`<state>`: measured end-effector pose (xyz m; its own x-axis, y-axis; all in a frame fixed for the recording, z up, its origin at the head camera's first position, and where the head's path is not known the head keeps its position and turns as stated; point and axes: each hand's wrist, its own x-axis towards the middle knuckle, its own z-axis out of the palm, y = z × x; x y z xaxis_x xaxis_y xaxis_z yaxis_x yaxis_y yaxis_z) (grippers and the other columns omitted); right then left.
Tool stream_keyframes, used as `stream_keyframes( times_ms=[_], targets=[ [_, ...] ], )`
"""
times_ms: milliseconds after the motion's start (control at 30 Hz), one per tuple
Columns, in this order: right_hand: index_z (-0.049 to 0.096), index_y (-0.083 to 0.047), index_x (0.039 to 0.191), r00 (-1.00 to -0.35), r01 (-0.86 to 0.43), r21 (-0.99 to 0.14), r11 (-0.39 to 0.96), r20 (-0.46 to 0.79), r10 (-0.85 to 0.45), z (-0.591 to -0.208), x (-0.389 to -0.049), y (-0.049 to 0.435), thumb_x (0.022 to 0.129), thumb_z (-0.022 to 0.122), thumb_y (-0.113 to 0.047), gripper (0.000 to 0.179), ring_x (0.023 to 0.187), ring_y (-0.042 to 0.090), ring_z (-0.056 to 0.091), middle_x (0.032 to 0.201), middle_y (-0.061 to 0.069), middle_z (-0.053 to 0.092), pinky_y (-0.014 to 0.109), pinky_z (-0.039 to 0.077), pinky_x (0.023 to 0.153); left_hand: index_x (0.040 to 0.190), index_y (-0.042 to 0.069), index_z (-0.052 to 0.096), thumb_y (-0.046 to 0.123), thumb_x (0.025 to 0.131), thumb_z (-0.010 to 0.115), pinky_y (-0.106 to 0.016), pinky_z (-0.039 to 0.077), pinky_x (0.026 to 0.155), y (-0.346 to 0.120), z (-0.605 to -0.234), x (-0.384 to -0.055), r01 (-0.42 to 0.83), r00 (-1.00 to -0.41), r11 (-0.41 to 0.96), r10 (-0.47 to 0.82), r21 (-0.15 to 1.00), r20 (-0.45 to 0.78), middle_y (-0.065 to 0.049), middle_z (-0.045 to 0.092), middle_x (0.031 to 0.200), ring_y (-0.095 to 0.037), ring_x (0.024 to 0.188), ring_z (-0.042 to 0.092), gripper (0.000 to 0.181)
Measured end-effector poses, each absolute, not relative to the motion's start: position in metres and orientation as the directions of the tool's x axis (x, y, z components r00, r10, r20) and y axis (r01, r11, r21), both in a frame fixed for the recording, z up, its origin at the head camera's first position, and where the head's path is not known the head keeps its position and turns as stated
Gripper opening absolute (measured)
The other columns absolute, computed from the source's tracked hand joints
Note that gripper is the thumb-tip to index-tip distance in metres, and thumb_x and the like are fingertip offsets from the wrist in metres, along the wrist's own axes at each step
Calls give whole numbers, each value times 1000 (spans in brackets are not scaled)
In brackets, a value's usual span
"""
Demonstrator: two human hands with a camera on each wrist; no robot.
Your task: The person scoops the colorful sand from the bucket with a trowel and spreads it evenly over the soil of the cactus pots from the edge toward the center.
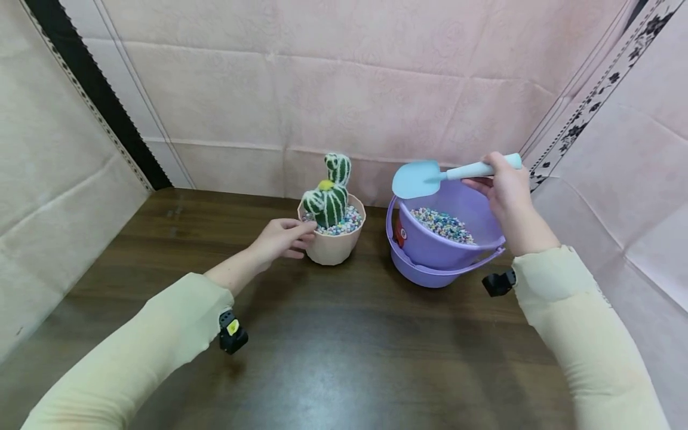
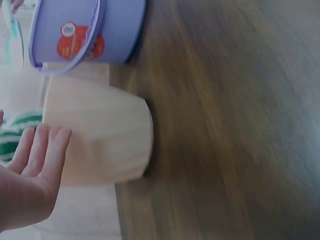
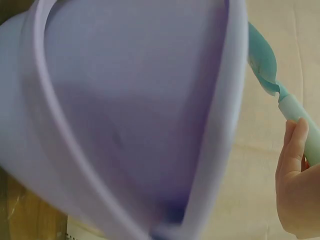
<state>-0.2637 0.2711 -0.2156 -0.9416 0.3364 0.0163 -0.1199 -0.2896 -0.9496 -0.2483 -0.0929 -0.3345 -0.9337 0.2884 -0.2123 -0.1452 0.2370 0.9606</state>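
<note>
Shovel (image 1: 458, 172), smooth and round-bladed, juts from the right hand (image 1: 507, 186).

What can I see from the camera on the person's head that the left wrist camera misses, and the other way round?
Only the head view shows the multicoloured bits inside the purple bucket and plant pot, the yellow flower on the cactus, and the pale sleeves.

Only the left wrist view shows the red label on the bucket broadly; the head view catches just a sliver.

Both show the left hand, bucket, pot, cactus, blue trowel, tabletop and at least part of the right hand.
</note>
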Motion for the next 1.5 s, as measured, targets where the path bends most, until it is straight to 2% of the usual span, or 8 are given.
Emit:
stream_keyframes(
  times_ms=[200,367,533,733,867,1033,1267,1500],
  targets=[
    [45,-4,87,-936,-137,-927,-349,6,352,-213,-259,292,87,56,-3,11,57,21,66,71,8,60,30,59,58,119,-4,57,34,94,54,-37,58,79,-68,-329,-242,-144,-900,196,381,970,-211,-22,61,121,-15,84,66,45],
    [46,-3,87,-931,-129,-924,-360,-12,364,-213,-256,305,87,56,-2,10,57,21,65,73,8,57,31,59,58,121,1,57,31,93,56,-40,58,80,-42,-325,-241,-167,-883,161,414,973,-220,-18,65,115,-14,80,66,41],
    [47,-3,89,-913,-133,-937,-322,-10,408,-215,-257,311,86,57,-2,10,56,19,65,72,7,58,31,59,57,123,4,57,29,93,57,-38,58,79,-17,-316,-245,-134,-872,136,454,982,-182,-16,65,116,-13,81,67,39],
    [51,-5,83,-904,-121,-967,-222,15,426,-220,-258,317,87,54,-3,6,54,16,65,68,4,61,28,59,58,124,6,57,25,91,61,-34,58,78,19,-308,-254,-116,-893,67,429,991,-133,-16,62,121,-26,98,65,38],
    [52,-4,82,-902,-127,-986,-106,71,425,-225,-260,321,86,53,-1,6,52,13,66,63,1,64,24,58,54,129,5,52,24,89,64,-37,57,83,42,-305,-260,-89,-920,23,382,996,-91,-16,60,124,-33,111,59,46],
    [54,-7,78,-897,-87,-982,169,151,415,-236,-265,325,84,53,-3,7,51,7,66,58,-7,63,20,56,52,133,5,48,21,87,67,-37,57,83,64,-303,-267,-73,-953,-21,296,997,-63,-17,60,124,-32,108,61,53],
    [50,-8,81,-914,18,-803,595,227,335,-257,-270,325,83,55,-15,9,44,-3,57,52,-23,52,16,54,51,132,4,50,11,82,71,-33,59,71,85,-306,-271,-104,-981,-114,177,988,-83,-17,60,120,-29,100,65,54],
    [51,-7,77,-965,-24,-686,727,207,162,-269,-271,316,82,59,-19,16,47,0,61,57,-17,58,13,48,53,134,3,49,3,82,70,-35,57,80,94,-314,-277,-170,-980,-228,142,959,-140,-18,58,126,-30,104,64,57]
  ],
)
